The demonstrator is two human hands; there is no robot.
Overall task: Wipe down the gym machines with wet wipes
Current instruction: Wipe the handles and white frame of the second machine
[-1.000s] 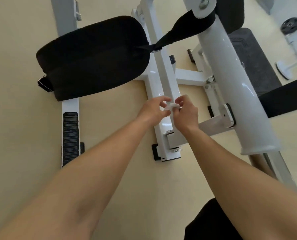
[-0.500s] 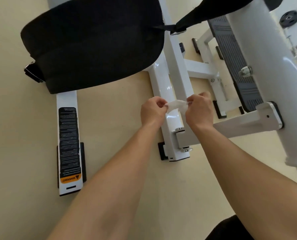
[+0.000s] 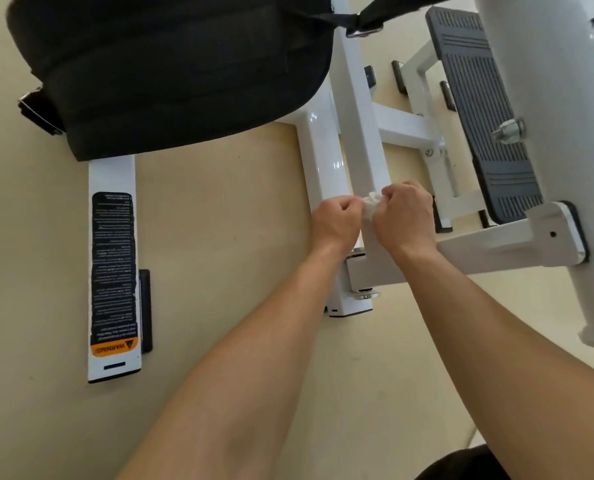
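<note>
Bright, even light fills the scene and shadows stay soft. Glare spots shine on the white frame [image 3: 323, 161] and the column [image 3: 565, 185]. Wide-angle distortion bends the edges.

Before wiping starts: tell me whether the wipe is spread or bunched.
Bunched: the wipe is a crumpled wad between left hand and right hand.

Left hand [image 3: 335, 223], right hand [image 3: 404, 216]: two. One wipe [image 3: 371, 203], one black pad [image 3: 171, 71], one footplate [image 3: 485, 133], one label [image 3: 113, 271].
</note>
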